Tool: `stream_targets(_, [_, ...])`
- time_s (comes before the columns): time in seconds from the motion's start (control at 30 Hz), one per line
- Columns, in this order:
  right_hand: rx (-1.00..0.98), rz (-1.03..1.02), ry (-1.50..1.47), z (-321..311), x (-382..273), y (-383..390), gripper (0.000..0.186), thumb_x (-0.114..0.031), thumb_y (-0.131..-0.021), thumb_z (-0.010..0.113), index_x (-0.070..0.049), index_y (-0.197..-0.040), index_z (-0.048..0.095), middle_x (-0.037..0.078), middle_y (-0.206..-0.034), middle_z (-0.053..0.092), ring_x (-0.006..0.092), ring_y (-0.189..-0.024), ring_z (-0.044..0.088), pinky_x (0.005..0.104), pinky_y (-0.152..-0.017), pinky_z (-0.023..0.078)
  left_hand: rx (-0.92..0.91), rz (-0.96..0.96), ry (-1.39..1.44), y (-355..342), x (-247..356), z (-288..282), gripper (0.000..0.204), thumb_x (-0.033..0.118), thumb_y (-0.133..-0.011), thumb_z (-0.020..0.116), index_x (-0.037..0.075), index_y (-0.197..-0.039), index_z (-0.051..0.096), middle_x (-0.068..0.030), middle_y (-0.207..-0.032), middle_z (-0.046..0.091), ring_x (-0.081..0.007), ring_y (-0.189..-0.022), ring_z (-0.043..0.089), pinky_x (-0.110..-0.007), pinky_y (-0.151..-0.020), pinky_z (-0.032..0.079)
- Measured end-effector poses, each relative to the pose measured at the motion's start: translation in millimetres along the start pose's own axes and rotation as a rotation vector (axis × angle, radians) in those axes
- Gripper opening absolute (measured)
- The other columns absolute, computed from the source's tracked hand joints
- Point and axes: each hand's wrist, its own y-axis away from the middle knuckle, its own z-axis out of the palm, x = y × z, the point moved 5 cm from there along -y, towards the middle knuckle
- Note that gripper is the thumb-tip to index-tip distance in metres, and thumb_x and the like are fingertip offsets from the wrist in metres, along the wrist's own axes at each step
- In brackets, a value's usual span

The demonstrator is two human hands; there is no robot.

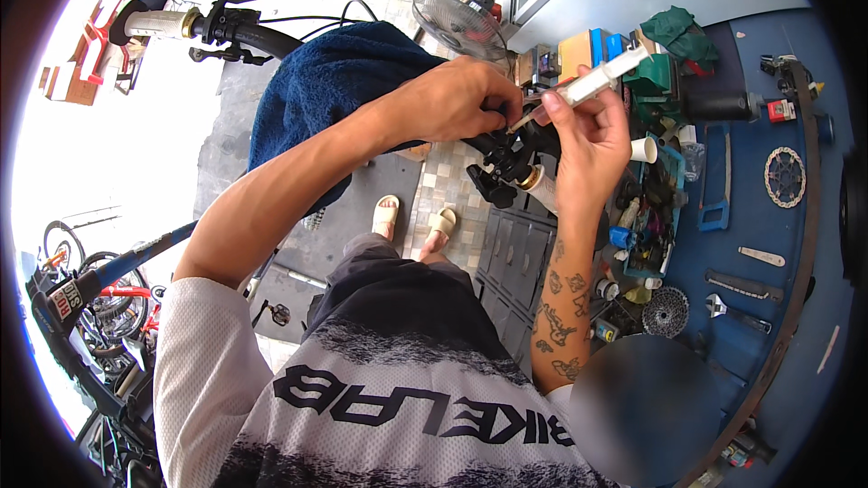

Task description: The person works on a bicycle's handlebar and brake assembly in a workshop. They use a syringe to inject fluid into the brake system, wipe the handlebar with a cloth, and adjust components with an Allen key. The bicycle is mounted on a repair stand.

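Your right hand point(592, 143) has its fingers closed around a white, clear-bodied syringe point(592, 84), thumb on one side of the barrel and the other fingers behind it. The syringe is tilted, its plunger end up and to the right, beyond your fingers, and its narrow end down and to the left. That end meets the black fittings on the bicycle handlebar point(262, 40), just beside the fingertips of your left hand point(445, 99). Your left fingers are curled in close together; you cannot tell from here whether they grip anything. A dark blue towel point(316, 81) drapes under your left forearm.
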Motion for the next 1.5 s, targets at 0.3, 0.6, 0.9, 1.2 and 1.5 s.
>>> stream_targets(0.3, [-0.119, 0.067, -0.205, 2.1, 6.3, -8.5, 0.037, -0.002, -0.105, 0.064, 0.005, -0.14, 0.054, 0.019, -0.127, 0.073, 0.0227, -0.109, 0.074, 0.0321, -0.089, 0.059, -0.005, 0.023, -0.041, 1.1, 3.8, 0.8, 0.016, 0.007, -0.089, 0.075, 0.003, -0.104, 0.079, -0.0138, -0.098, 0.069, -0.0329, -0.091, 0.071, -0.042, -0.084, 0.055])
stream_targets(0.6, [-0.043, 0.12, 0.0, 13.4, 3.0, -13.6, 0.05, -0.002, -0.096, 0.081, 0.006, -0.139, 0.057, 0.014, -0.114, 0.076, 0.0146, -0.095, 0.073, 0.0286, -0.084, 0.059, -0.042, -0.028, 0.036, -1.5, 0.1, -1.8, 0.016, 0.009, -0.089, 0.074, 0.0, -0.103, 0.078, -0.0156, -0.099, 0.073, -0.0309, -0.091, 0.073, -0.041, -0.084, 0.057])
stream_targets(0.9, [-0.087, 0.071, 0.11, 19.6, -3.9, -11.0, 0.048, 0.002, -0.098, 0.076, 0.006, -0.141, 0.055, 0.013, -0.113, 0.075, 0.0135, -0.093, 0.072, 0.0293, -0.085, 0.061, 0.009, 0.011, -0.016, -2.4, 1.4, -1.7, 0.018, 0.009, -0.088, 0.077, -0.002, -0.102, 0.077, -0.0171, -0.1, 0.075, -0.034, -0.093, 0.074, -0.042, -0.086, 0.057])
stream_targets(1.2, [-0.092, 0.018, -0.068, 11.8, -10.9, -2.5, 0.049, 0.0, -0.1, 0.075, 0.006, -0.141, 0.05, 0.018, -0.118, 0.073, 0.0202, -0.102, 0.074, 0.0301, -0.086, 0.06, -0.009, 0.004, -0.003, -2.2, 1.0, -1.2, 0.017, 0.007, -0.088, 0.077, -0.002, -0.102, 0.077, -0.0169, -0.099, 0.074, -0.035, -0.093, 0.073, -0.043, -0.086, 0.057])
stream_targets(1.5, [0.138, -0.031, 0.023, -3.9, -15.8, -8.7, 0.033, -0.007, -0.102, 0.075, 0.006, -0.131, 0.066, 0.01, -0.107, 0.074, 0.0175, -0.096, 0.074, 0.0323, -0.085, 0.065, 0.015, 0.064, -0.026, -2.7, 0.2, -1.1, 0.015, 0.007, -0.09, 0.077, -0.001, -0.103, 0.079, -0.0153, -0.096, 0.073, -0.0302, -0.091, 0.073, -0.04, -0.083, 0.057])
